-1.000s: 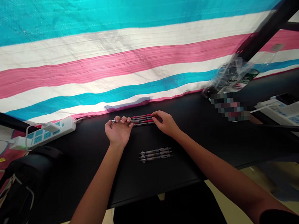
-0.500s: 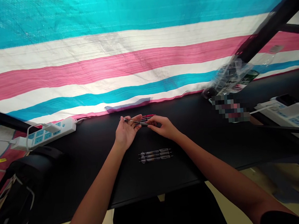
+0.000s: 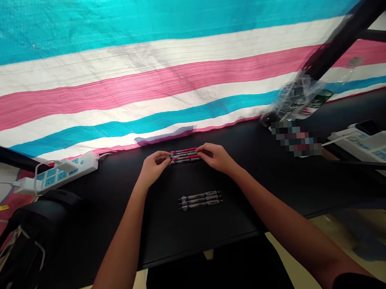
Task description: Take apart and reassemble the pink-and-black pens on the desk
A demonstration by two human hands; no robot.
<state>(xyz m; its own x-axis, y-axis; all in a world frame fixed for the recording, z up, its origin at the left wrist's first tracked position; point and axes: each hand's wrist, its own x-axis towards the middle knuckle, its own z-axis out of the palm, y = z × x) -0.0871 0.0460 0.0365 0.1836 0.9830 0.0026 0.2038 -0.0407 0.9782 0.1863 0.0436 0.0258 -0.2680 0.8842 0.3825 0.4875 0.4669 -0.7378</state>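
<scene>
Several red and black pens lie side by side in a row on the black table. My left hand is at their left ends, with thumb and fingers closed about the row. At the right ends, my right hand pinches the pens between thumb and fingers. The fingertips partly cover both ends of the row. Nearer to me, three black-and-grey pens with clear parts lie parallel, apart from both hands.
A white power strip with plugs stands at the left, and another power strip at the right. A clear plastic bag with bottles sits at the back right. Behind the black table hangs a striped sheet.
The black pen that both hands held above the table now lies with the row. My hands have moved apart to the row's two ends. The three near pens have stayed put.
</scene>
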